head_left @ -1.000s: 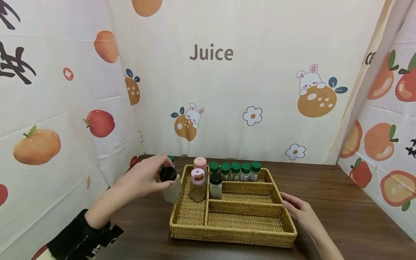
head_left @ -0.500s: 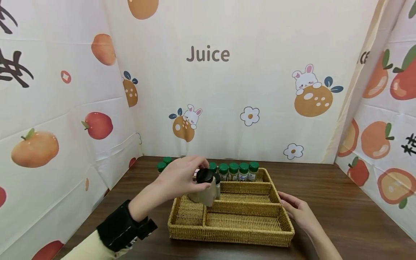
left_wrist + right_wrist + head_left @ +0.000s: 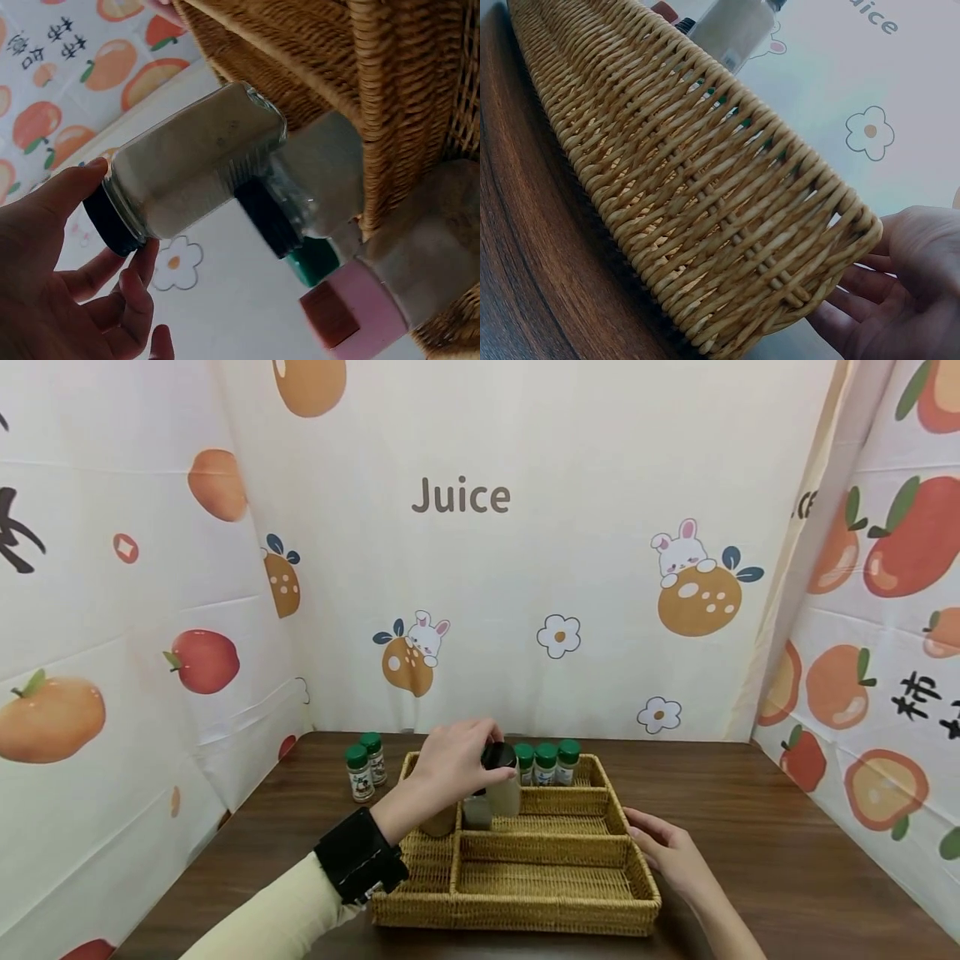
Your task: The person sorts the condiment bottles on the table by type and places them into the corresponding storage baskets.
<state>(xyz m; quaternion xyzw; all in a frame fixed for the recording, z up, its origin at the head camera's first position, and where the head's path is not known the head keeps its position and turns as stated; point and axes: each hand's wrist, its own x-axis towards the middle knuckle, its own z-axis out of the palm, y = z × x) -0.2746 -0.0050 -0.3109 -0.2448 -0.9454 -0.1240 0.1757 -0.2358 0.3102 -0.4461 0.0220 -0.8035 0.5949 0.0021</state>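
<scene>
My left hand (image 3: pixel 453 764) grips a clear jar (image 3: pixel 504 795) of pale contents by its black cap, tilted over the middle compartment of a wicker basket (image 3: pixel 517 912). In the left wrist view, the thumb and fingers pinch the cap of the jar (image 3: pixel 195 161). A second black-capped jar (image 3: pixel 477 812) stands right beside it, at the compartment's left end. A pink-capped jar (image 3: pixel 367 307) in the left compartment is mostly hidden by my hand in the head view. My right hand (image 3: pixel 667 847) touches the basket's outer right wall with extended fingers.
Several green-capped spice bottles (image 3: pixel 545 764) fill the back compartment, partly hidden by the left hand. Two more, a front bottle (image 3: pixel 360 774) and a rear bottle (image 3: pixel 373 760), stand on the table left of the basket. Printed curtains (image 3: pixel 480 568) enclose the table's back and sides.
My left hand has carried the black-capped jar from beside the basket's left wall rightward, over the pink-capped jars, to the middle compartment. The right hand stays at the basket's right side.
</scene>
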